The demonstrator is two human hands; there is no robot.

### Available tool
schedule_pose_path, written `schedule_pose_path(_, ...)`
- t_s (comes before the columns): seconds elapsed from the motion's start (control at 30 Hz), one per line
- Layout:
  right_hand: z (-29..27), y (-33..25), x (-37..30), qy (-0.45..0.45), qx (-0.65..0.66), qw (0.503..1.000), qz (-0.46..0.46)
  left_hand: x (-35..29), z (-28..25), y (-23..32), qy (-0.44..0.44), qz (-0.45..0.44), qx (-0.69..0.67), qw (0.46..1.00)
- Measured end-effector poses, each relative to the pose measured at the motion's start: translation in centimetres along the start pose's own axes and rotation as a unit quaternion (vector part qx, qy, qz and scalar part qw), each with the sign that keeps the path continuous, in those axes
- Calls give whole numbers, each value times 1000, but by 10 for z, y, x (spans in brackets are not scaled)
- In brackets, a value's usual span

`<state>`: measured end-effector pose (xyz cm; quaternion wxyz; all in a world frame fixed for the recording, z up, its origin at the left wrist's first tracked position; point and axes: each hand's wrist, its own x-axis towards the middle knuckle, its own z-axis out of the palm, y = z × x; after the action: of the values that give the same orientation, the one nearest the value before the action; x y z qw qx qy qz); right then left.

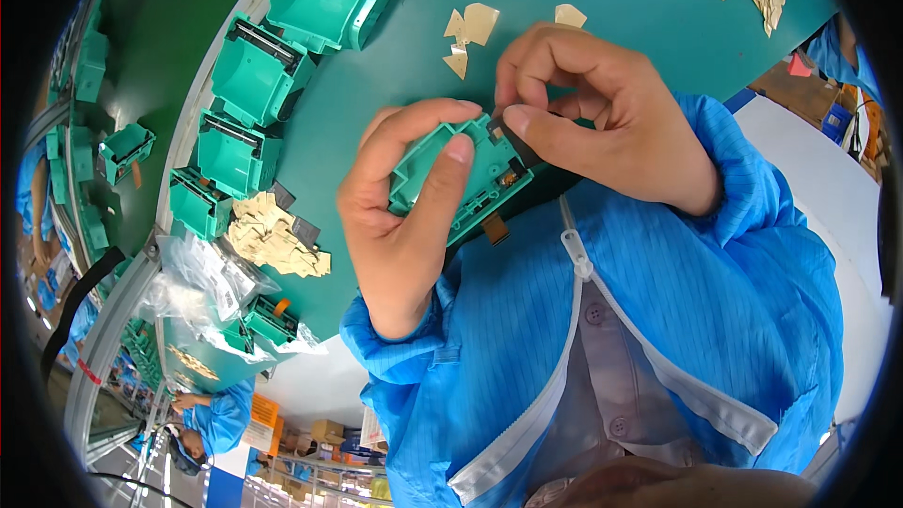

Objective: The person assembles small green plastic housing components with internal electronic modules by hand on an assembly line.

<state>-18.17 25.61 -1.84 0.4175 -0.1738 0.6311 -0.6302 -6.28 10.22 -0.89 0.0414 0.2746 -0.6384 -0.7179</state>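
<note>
1. Green plastic housing point(480, 179): held in front of the blue-jacketed wearer's chest, just above the worktable's near edge, a brown ribbon cable point(495, 229) hanging from it.
2. Left hand point(400, 202): thumb and fingers clamped around the housing.
3. Right hand point(602, 122): thumb and forefinger close together at its dark-edged corner; I cannot tell whether they pinch anything.
4. Progress: this housing appears mid-work. Similar green housings point(249, 71) line the table's left; whether they are finished is unclear. Loose cream flat pieces point(482, 23) remain on the table.
</note>
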Motion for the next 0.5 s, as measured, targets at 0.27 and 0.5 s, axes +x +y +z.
schedule_pose_path(0.27, -2, -5, -1, -34, -63, 997, 3, -1, -2, 3, -9, -35, 9, 999)
schedule_pose_path(0.5, 1, -5, -1, -24, -87, 996, -20, -1, 0, -1, -7, -18, 15, 1000)
